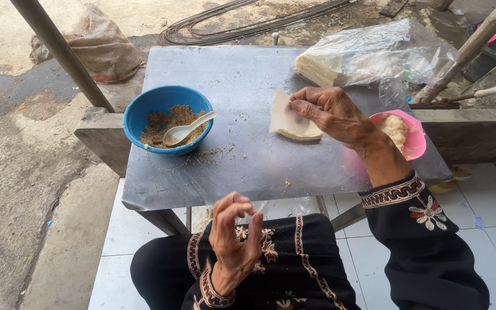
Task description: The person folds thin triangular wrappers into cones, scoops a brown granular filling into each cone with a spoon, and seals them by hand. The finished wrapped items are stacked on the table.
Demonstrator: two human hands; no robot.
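Note:
My right hand (pixel 331 112) reaches over the grey table (pixel 231 166) and pinches the edge of the top pale wrapper of a small stack of wrappers (pixel 290 123). My left hand (pixel 233 235) hovers over my lap below the table's near edge, fingers curled loosely, holding nothing. A blue bowl (pixel 165 117) of brown crumbly filling with a white spoon (pixel 188 129) in it stands at the table's left. A pink bowl (pixel 411 135) holding pale folded pieces sits to the right of my wrist.
A clear plastic bag (pixel 374 57) with more pale sheets lies at the table's far right. Filling crumbs are scattered near the blue bowl. A metal pole (pixel 61 54) slants at the left, a wooden pole (pixel 472 46) at the right. A sack (pixel 101 46) lies on the ground beyond.

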